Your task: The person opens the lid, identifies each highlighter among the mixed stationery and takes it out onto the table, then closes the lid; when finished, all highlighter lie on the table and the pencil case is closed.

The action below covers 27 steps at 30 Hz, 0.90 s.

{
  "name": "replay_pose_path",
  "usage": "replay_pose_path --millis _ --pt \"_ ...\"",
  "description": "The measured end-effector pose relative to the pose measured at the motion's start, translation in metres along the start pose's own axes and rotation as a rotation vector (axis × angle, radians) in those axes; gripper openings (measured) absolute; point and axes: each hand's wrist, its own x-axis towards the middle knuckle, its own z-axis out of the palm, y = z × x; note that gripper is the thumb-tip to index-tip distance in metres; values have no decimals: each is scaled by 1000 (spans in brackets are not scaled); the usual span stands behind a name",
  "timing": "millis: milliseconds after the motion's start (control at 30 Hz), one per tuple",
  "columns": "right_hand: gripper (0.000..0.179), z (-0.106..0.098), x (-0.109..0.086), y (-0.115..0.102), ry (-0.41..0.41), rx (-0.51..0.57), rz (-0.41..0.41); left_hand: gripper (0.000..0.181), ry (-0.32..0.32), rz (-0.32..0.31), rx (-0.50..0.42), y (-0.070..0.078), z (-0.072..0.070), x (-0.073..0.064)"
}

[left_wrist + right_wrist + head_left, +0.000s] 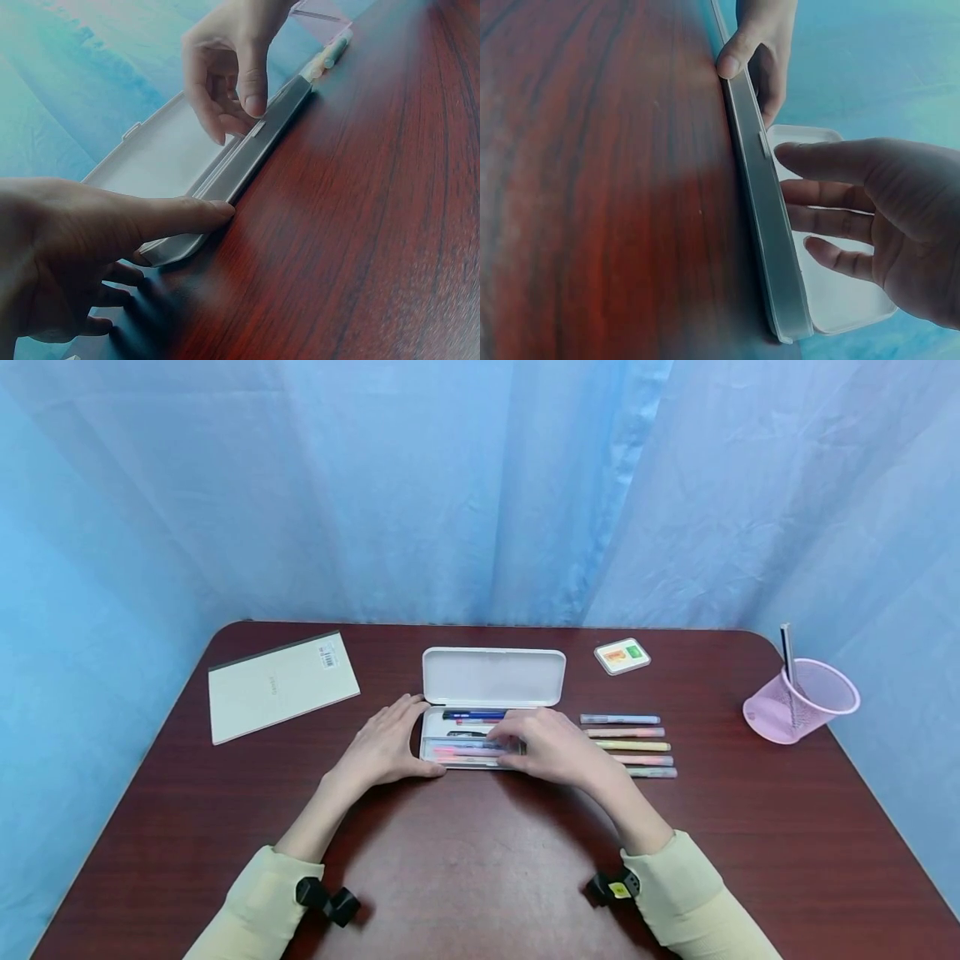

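Note:
A white pencil case (493, 677) lies on the table with its lid raised at the back. Inside it are several pens, among them a blue pen (474, 715) and, in the front compartment, pale pastel markers (468, 750). My left hand (386, 747) grips the case's left end, thumb along the front corner and fingers at the back corner. Over the right half of the case, my right hand (551, 743) reaches in with its thumb near the front rim and its fingers (829, 221) spread above the pens. Nothing shows between thumb and fingers.
Several pastel markers (628, 745) lie in a row right of the case. A cream notebook (281, 689) is at the back left. Behind the markers lies a small white box (622, 656) with coloured patches. A pink mesh cup (780, 710), pens in it, stands at the right edge.

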Motion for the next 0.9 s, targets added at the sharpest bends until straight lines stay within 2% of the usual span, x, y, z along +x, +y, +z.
replay_pose_path --millis 367,567,900 --pt "19 0 -1 -9 27 -130 -24 104 0 4 2 -1 0 1" --pt "18 1 -2 -12 57 -128 -52 103 8 9 4 -2 0 1" --pt "19 4 -4 -16 58 -148 -33 103 1 4 2 -1 1 0"
